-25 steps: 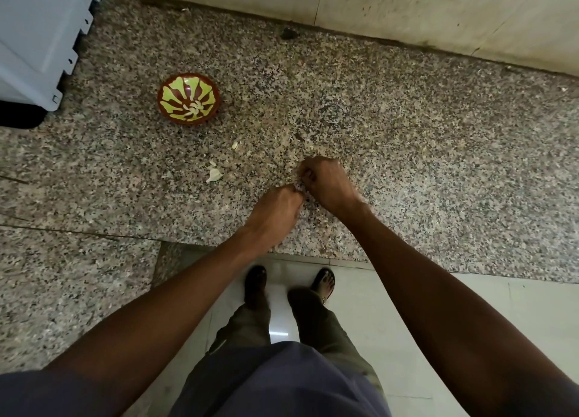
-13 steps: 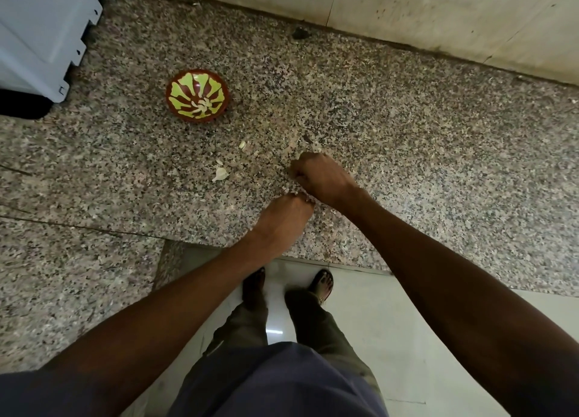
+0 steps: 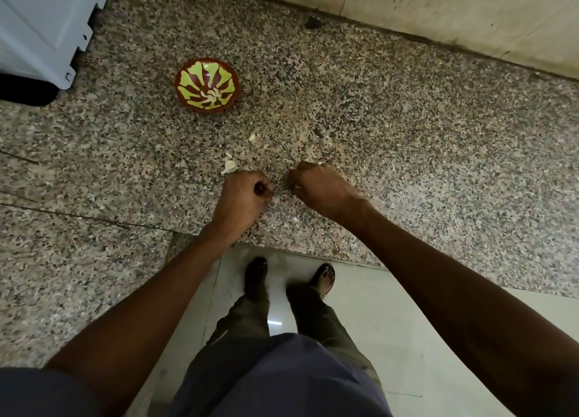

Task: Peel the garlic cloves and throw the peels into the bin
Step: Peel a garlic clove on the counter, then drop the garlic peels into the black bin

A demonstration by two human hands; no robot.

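On the speckled granite counter (image 3: 407, 134), my left hand (image 3: 242, 197) is curled into a fist, with pale slivers of garlic peel showing at its lower edge. My right hand (image 3: 316, 184) is just to its right. Its fingers are curled too, pinching a small pale bit; what is inside stays hidden. Loose garlic peels (image 3: 230, 166) lie just beyond my left knuckles, and one small piece (image 3: 251, 137) lies farther back. A red and green bowl (image 3: 188, 81) stands behind them with several peeled cloves (image 3: 211, 97) in its middle. No bin is in view.
A white appliance (image 3: 34, 28) stands at the back left corner of the counter. A tiled wall (image 3: 438, 9) runs along the back. The counter's front edge (image 3: 297, 253) is close under my wrists, with pale floor tiles (image 3: 391, 322) and my feet below.
My hands were touching one second ago and have come apart. The left hand moved left toward the loose peels; the right stayed near the middle.
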